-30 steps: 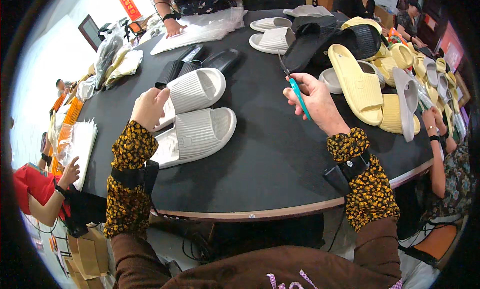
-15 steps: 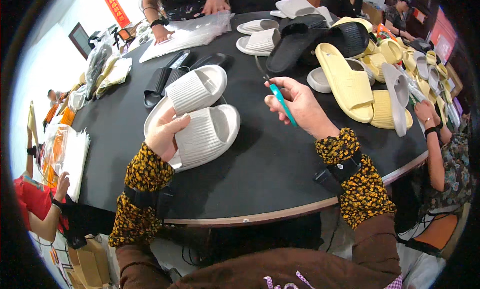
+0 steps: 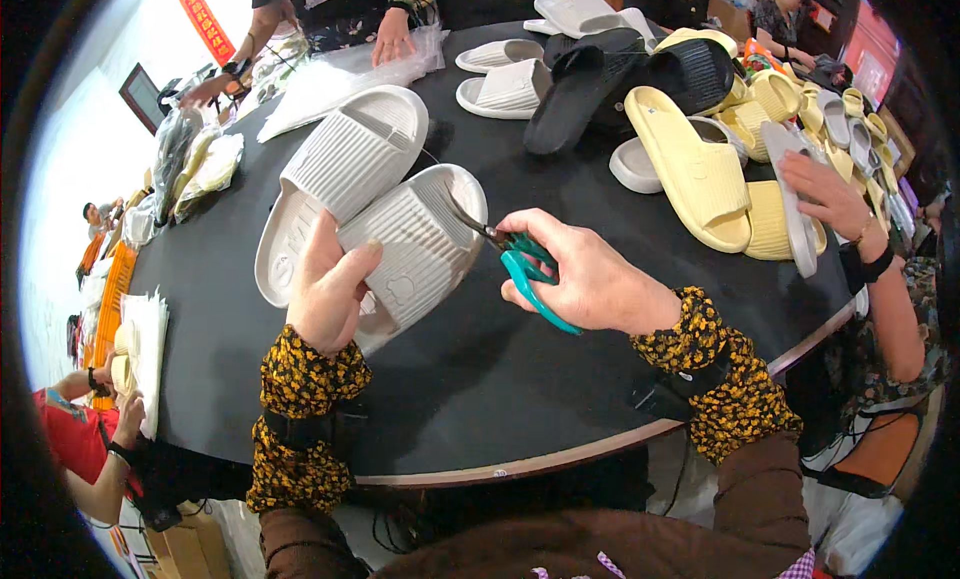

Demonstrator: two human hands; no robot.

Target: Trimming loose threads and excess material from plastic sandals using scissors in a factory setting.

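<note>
My left hand point(image 3: 328, 291) grips a pair of light grey slippers point(image 3: 410, 249) above the black table, its thumb on the strap of the nearer one. In my right hand point(image 3: 600, 274) is a pair of scissors point(image 3: 532, 284) with teal handles and dark, slightly curved blades. The blades reach over the nearer slipper's strap opening; whether they touch it I cannot tell. A thin line shows near the gap between the two slippers. Behind the pair, black slippers are mostly hidden.
At the right lie piled slippers: black ones point(image 3: 570, 104), yellow ones point(image 3: 690, 174) and a grey one point(image 3: 790, 199) touched by a co-worker's hand point(image 3: 828, 191). Across the black table point(image 3: 440, 409), another co-worker's hand point(image 3: 394, 41) rests by clear plastic bags point(image 3: 340, 94). A person in red sits left.
The scissors have moved left and down to the nearer slipper, their handles now apart. My left hand has tilted the pair. At right, a co-worker's hand has come onto the grey slipper.
</note>
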